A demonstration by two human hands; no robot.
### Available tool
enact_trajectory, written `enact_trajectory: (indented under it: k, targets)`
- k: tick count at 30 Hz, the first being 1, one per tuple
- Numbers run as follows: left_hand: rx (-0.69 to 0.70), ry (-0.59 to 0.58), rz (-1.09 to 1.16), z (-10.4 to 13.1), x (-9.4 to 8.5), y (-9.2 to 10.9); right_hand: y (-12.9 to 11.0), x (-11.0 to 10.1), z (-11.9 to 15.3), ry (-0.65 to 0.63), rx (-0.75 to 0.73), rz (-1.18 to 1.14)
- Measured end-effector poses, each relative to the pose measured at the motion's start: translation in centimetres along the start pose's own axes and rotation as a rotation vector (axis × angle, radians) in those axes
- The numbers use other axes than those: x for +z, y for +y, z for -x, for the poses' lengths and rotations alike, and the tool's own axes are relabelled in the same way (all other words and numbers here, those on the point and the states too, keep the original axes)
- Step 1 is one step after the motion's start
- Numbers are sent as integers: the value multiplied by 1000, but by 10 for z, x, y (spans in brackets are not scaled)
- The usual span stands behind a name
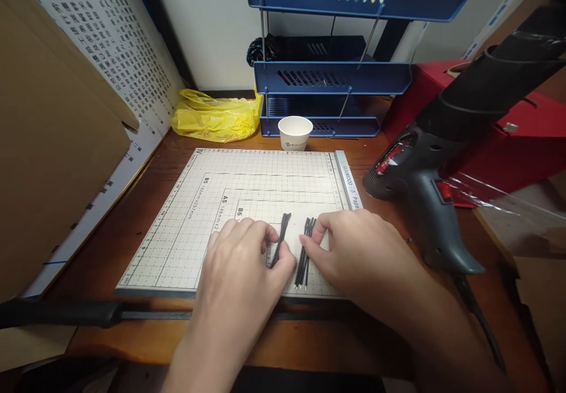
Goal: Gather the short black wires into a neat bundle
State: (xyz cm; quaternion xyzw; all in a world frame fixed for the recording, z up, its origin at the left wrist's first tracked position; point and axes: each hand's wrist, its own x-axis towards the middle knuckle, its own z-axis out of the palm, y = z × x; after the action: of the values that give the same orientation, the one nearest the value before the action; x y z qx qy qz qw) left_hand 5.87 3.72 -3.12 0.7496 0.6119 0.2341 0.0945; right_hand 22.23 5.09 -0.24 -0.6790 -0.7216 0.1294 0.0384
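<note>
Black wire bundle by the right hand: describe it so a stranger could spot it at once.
Start with the pale gridded board on the brown table. On its near right part, at the right hand, is the black wire bundle. Its silvery tips show at the near end, whereas the left hand hides the near end of the neighbouring bundle.

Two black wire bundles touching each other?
Apart. The head view shows a bare strip of board between the left bundle and the right bundle.

Bare forearms (207, 346), wrists (234, 304) and fingers (283, 263)
</note>
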Motion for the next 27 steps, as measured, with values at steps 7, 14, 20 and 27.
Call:
enact_trajectory:
  k: [7, 14, 20, 27]
  targets:
    - [-69, 51, -55, 2, 4, 5, 3, -6, 0, -25, 33, 71]
    - [-107, 35, -92, 0, 1, 11, 4, -10, -1, -35, 43, 12]
    - [-65, 63, -47, 1, 5, 8, 6, -10, 0, -58, 29, 17]
    - [-82, 30, 67, 1, 2, 0, 10, -9, 0, -40, -10, -3]
